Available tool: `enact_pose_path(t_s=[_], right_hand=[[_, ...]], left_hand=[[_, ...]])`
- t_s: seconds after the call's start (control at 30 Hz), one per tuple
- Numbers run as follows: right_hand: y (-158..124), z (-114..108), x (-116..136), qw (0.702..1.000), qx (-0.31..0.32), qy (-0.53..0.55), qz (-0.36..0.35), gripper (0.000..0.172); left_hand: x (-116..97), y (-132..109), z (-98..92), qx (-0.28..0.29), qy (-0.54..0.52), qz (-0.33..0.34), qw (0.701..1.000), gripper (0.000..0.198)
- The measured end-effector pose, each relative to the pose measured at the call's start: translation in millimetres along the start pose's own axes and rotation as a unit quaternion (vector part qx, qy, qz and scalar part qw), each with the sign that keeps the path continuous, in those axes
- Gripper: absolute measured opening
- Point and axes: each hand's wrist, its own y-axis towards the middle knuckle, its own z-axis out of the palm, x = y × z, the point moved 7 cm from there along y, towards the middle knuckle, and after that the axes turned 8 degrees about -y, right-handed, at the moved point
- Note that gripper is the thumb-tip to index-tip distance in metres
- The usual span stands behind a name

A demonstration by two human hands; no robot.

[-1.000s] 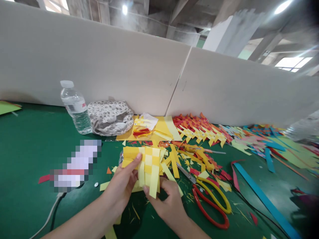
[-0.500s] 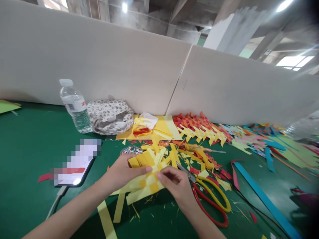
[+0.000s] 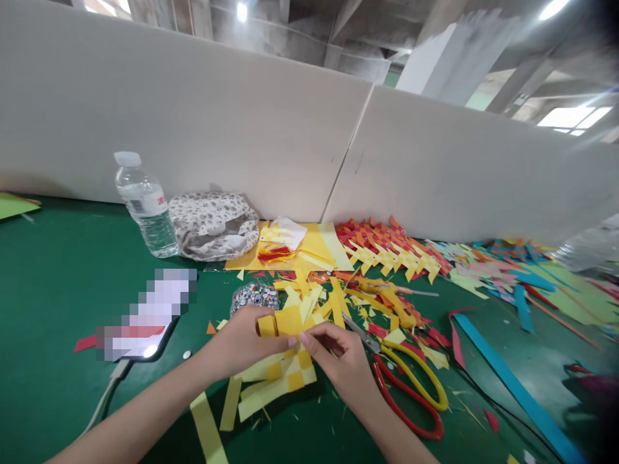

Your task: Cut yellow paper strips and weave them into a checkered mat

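Observation:
Between my hands is a piece of woven paper strips [image 3: 293,380], checkered in pale and deeper yellow, with loose strip ends pointing left. My left hand [image 3: 249,341] grips it from the left, thumb on top. Thumb and fingers of my right hand [image 3: 338,351] pinch its right side, the fingertips nearly meeting the left thumb. Scissors [image 3: 411,380] with one red and one yellow handle lie beside my right hand. Just beyond my left hand sits a clear bag of small googly eyes [image 3: 255,296]. Loose pale yellow strips [image 3: 207,425] lie under and near the weaving.
A phone [image 3: 155,316] with a white cable lies left, and a water bottle [image 3: 147,209] stands behind it beside a patterned cloth pouch [image 3: 213,225]. Finished woven paper fish [image 3: 387,248], a yellow glue gun [image 3: 387,293], scraps and a blue strip [image 3: 517,386] spread rightward. A white partition [image 3: 193,122] borders the table.
The woven paper has turned and shifted slightly in my hands, and my left hand has moved a little. More of the bag of googly eyes shows now.

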Motion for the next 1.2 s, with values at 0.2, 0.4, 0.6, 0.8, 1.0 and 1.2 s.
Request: enact_pose_path(t_s=[0.2,0.4,0.6,0.8,1.0,1.2], right_hand=[[-1,3,-2,1.0,0.012,-0.004,-0.005,0.013],[-1,0,-1,0.999,0.008,-0.03,-0.023,0.016],[-1,2,0,0.999,0.027,-0.04,-0.024,0.014],[-2,6,1,0.998,0.04,-0.037,-0.01,0.017],[0,9,-7,0.999,0.042,-0.017,0.023,0.017],[5,3,-15,0.998,0.011,0.018,0.064,0.025]], left_hand=[[-10,1,-2.2,-0.023,0.036,0.051,0.998,0.033],[-7,1,-4.2,-0.033,0.037,0.049,0.998,0.032],[-7,0,-5.2,-0.031,0.036,0.054,0.997,0.032],[-9,0,-4.2,-0.029,0.028,0.057,0.998,0.032],[-6,1,-5.9,-0.022,0.02,0.043,0.999,0.027],[-1,5,-16.5,0.081,-0.057,-0.018,0.995,0.046]])
